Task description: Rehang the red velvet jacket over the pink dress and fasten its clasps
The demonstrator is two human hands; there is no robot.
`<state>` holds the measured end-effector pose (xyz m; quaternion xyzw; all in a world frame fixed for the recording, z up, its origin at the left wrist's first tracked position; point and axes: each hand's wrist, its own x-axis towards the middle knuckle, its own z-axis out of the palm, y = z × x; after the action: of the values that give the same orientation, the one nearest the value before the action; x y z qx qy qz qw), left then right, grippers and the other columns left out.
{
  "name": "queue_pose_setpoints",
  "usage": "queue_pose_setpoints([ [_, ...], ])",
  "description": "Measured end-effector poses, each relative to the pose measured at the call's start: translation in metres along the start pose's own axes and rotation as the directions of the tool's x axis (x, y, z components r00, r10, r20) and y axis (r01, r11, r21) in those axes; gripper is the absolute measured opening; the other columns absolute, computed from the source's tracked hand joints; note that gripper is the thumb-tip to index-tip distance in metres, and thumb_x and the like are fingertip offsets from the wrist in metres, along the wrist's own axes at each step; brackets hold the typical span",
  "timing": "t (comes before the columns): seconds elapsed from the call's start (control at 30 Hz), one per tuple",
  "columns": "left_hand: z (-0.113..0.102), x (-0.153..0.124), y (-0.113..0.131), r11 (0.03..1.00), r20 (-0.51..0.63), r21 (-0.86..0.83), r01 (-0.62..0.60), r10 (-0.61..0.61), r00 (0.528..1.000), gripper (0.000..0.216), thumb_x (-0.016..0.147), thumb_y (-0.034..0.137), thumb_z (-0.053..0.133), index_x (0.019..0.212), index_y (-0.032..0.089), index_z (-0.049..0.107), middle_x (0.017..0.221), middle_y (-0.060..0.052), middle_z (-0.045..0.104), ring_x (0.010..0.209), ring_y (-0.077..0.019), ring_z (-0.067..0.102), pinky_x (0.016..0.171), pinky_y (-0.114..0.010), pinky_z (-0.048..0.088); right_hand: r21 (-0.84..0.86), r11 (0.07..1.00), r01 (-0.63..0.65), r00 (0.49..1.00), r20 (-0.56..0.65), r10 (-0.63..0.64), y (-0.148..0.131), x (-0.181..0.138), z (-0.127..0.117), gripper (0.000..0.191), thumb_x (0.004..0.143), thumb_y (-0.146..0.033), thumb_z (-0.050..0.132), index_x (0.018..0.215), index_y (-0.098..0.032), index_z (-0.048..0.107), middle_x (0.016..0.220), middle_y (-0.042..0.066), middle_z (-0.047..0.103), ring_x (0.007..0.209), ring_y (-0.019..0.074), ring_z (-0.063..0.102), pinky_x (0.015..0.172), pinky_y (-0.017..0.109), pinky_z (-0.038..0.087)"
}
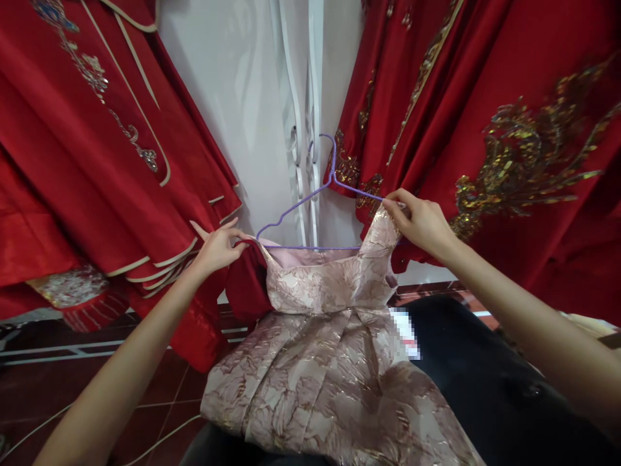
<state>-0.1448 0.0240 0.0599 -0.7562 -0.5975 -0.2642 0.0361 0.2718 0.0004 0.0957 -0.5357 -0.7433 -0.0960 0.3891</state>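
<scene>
With the pink brocade dress (334,349) draped below the purple hanger (315,207), the left hand (218,247) pinches its left shoulder strap at the hanger's end while the right hand (421,223) pinches the right strap onto the wire, so seating both straps evenly seems the step in hand.

Head view, close, forward and down

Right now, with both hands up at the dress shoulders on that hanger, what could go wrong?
1. The right hand pinches the pink dress strap at the purple hanger end; that strap could slide off.
2. The left hand sits at the other shoulder, close to the hanging red garments; fabric might get caught together.
3. The hanger hook seems unhooked, so the dress may tip.
</scene>
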Motion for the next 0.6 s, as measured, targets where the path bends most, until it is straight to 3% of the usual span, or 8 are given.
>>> queue_pose_setpoints([
  [0.23,-0.016,-0.005,0.007,0.988,-0.032,-0.121,-0.092,0.088,0.996,0.020,0.077,0.031,0.056,0.087,0.026,0.072,0.118,-0.006,0.069,0.137,-0.0331,0.038,0.099,-0.062,-0.030,-0.001,1.000,-0.004,1.000,0.011,0.005,-0.005,-0.001,-0.006,0.027,0.092,-0.047,0.044,0.092,-0.025,0.061,0.073,0.005,0.069,0.062,0.0229,0.062,0.061,0.033,0.041],
  [0.33,-0.022,-0.002,0.017,0.976,-0.029,-0.186,-0.115,0.111,0.993,0.019,0.078,0.032,0.057,0.088,0.027,0.072,0.120,-0.004,0.068,0.133,-0.0328,0.044,0.103,-0.064,-0.025,0.014,1.000,0.004,1.000,0.014,-0.004,-0.008,-0.002,-0.008,0.026,0.091,-0.046,0.046,0.090,-0.026,0.061,0.075,0.005,0.069,0.062,0.0219,0.062,0.060,0.032,0.041],
  [0.5,-0.010,0.013,0.047,0.947,-0.060,-0.285,-0.149,0.137,0.989,0.020,0.080,0.033,0.057,0.091,0.026,0.072,0.110,-0.003,0.073,0.115,-0.0296,0.061,0.110,-0.063,-0.016,0.067,0.998,-0.019,0.999,0.044,0.016,-0.010,-0.007,0.006,0.027,0.093,-0.046,0.042,0.092,-0.025,0.058,0.074,0.004,0.068,0.057,0.0189,0.059,0.057,0.031,0.040],
  [0.6,-0.001,0.021,0.056,0.949,-0.100,-0.289,-0.127,0.102,0.990,0.021,0.082,0.034,0.057,0.095,0.026,0.072,0.116,-0.004,0.070,0.114,-0.0277,0.061,0.116,-0.059,-0.001,0.102,0.994,-0.028,0.999,0.039,0.024,-0.006,-0.009,0.016,0.031,0.094,-0.049,0.039,0.093,-0.025,0.057,0.073,0.003,0.066,0.058,0.0190,0.059,0.058,0.031,0.040],
])
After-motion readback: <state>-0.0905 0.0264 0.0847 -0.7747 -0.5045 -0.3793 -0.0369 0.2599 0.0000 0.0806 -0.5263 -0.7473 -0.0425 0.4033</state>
